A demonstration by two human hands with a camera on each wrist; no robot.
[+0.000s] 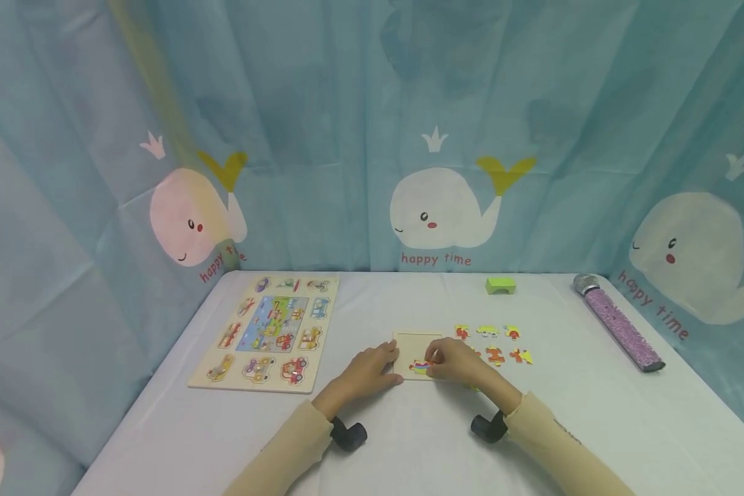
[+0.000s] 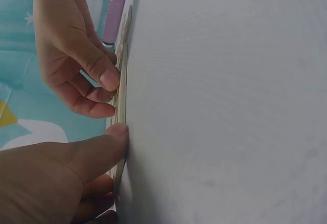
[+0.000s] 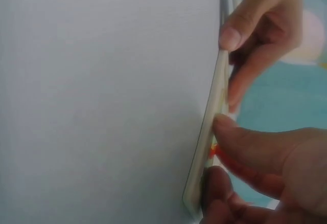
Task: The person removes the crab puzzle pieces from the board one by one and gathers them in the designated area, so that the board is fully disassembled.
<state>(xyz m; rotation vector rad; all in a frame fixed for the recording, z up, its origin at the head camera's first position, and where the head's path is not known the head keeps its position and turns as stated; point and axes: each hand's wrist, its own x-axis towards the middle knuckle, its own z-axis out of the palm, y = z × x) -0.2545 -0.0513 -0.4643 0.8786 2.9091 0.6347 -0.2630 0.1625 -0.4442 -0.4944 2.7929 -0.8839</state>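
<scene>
A small wooden puzzle board (image 1: pixel 409 344) lies flat on the white table. My left hand (image 1: pixel 367 370) holds its left edge, with the thumb (image 2: pixel 110 141) at the near corner and the fingers farther along the side. Over the board's lower right part, my right hand (image 1: pixel 455 359) pinches a colourful jigsaw piece (image 1: pixel 420 367) between thumb and fingers. The fingertips cover much of this piece. In the right wrist view only a red bit of the piece (image 3: pixel 213 150) shows beside the thumb. Several loose jigsaw pieces (image 1: pixel 494 355) lie to the right, some partly behind the right hand.
A larger wooden vehicle puzzle (image 1: pixel 319 344) lies at the left. A green arch block (image 1: pixel 500 285) stands at the back, and a sequined purple microphone (image 1: pixel 623 327) lies at the right. Blue whale-print curtains (image 1: pixel 347 138) enclose the table's back and sides.
</scene>
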